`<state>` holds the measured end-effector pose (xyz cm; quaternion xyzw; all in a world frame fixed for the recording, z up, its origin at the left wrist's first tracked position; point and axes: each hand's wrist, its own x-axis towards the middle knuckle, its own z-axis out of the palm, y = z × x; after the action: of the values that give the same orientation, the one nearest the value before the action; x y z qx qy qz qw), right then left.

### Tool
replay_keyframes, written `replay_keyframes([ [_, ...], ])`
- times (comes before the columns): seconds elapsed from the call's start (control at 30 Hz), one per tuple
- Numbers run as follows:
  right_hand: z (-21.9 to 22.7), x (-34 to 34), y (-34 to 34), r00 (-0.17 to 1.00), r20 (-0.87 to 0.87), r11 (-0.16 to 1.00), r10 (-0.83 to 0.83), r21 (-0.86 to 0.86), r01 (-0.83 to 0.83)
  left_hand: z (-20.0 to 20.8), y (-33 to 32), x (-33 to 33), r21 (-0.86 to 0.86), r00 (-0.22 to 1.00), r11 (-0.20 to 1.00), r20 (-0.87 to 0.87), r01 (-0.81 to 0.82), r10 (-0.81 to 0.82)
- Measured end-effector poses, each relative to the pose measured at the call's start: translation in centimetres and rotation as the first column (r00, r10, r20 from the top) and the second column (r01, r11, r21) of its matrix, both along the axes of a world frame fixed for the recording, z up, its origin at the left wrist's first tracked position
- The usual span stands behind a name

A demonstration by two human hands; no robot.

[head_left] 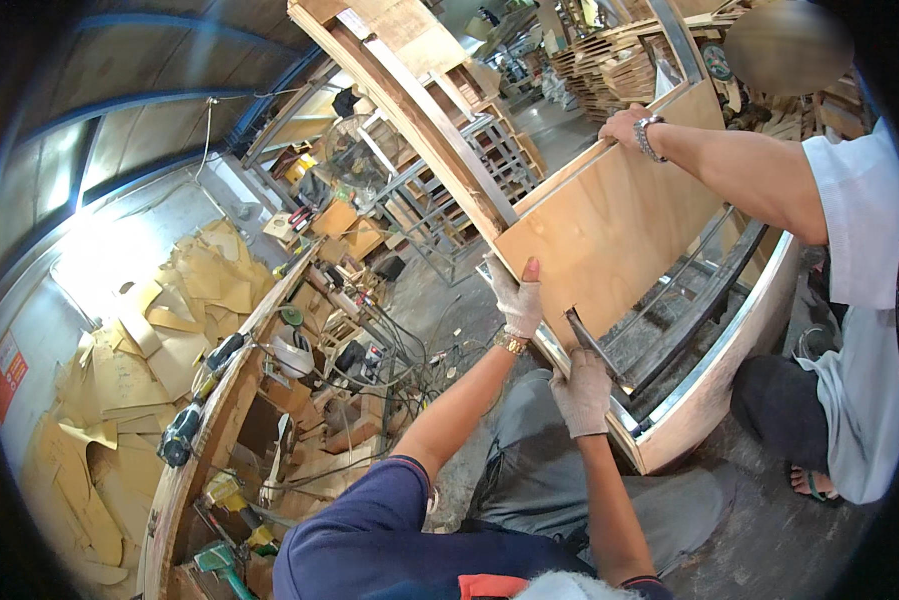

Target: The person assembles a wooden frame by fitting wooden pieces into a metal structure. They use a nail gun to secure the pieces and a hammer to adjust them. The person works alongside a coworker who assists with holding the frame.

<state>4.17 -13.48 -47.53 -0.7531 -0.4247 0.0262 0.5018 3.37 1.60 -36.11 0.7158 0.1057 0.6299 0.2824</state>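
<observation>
A smooth plywood panel (609, 225) lies tilted across a long wood-and-metal frame (694, 425). My left hand (516, 300), in a pale fingerless-tipped work glove, grips the panel's near left corner, thumb on its face and fingers around the edge. Lower down, my right hand (581, 393), gloved too, is closed around the frame's near rail, beside a dark slot at the panel's lower edge; part of its fingers is hidden. A co-worker's bare hand (629, 128) holds the panel's far edge.
The co-worker's arm (729, 155) reaches in from the right. On my left stands a curved wooden bench edge (209, 430) with power tools, cables and wood offcuts. Yellowish sheet scraps (109, 400) pile against the wall. A metal rack (439, 190) and stacked wood (609, 70) stand farther back.
</observation>
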Motion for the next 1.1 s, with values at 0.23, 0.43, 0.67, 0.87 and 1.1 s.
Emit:
replay_keyframes([
  [0.23, 0.1, 0.3, -0.2, 0.999, 0.013, 0.999, 0.049, 0.010, -0.049, -0.2, 0.9, -1.3, 0.094, 0.979, 0.990, -0.169, -0.103, 0.118],
  [0.43, 0.8, 0.5, -0.6, 0.997, -0.063, 0.998, 0.054, 0.035, -0.052, -0.8, 1.6, -2.3, -0.028, 0.956, 0.985, -0.246, -0.173, 0.161],
  [0.67, 1.3, 0.6, -0.7, 0.987, -0.138, 0.995, 0.082, 0.066, -0.073, 0.0, 0.9, -2.2, -0.052, 0.981, 0.996, -0.184, -0.066, 0.055],
  [0.87, 0.3, 0.6, 0.2, 0.991, -0.097, 0.994, 0.095, 0.055, -0.090, -0.1, 1.5, -2.3, -0.023, 0.976, 0.991, -0.180, -0.131, 0.125],
  [1.1, 0.1, 0.5, 0.2, 0.995, -0.068, 0.996, 0.073, 0.052, -0.069, -0.4, 1.9, -1.7, -0.091, 0.998, 0.996, -0.063, -0.012, 0.006],
])
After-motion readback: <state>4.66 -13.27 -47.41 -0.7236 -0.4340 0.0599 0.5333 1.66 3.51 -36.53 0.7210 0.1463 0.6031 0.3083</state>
